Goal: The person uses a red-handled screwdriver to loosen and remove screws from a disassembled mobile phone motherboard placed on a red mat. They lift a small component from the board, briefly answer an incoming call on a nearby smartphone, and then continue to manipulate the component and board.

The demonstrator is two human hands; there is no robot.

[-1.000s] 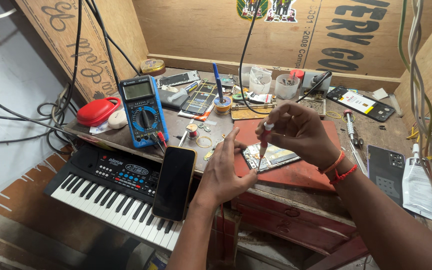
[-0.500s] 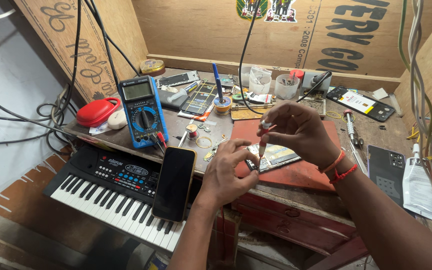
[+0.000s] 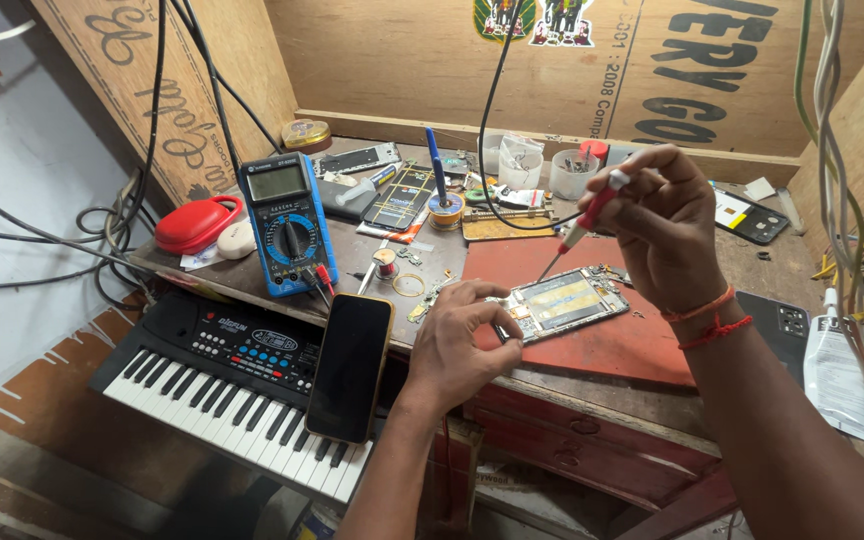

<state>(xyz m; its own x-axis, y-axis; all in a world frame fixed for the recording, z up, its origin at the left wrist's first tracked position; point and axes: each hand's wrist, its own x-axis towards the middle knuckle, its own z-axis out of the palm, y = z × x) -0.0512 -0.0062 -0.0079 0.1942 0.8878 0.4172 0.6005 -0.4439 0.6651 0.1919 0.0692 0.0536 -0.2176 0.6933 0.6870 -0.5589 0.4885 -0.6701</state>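
Cluttered with a blue multimeter (image 3: 287, 222), solder reel (image 3: 445, 209) and parts cups, the wooden bench carries a red mat (image 3: 642, 335) where an opened phone (image 3: 564, 300) lies; since a second ago the left hand (image 3: 462, 345) has dropped from mid-air to pinch the phone's near edge. The right hand (image 3: 664, 225), fingers closed on a red-handled screwdriver (image 3: 584, 222), has lifted clear, tip above the board. Whatever the left fingertips grip is hidden, too small to tell.
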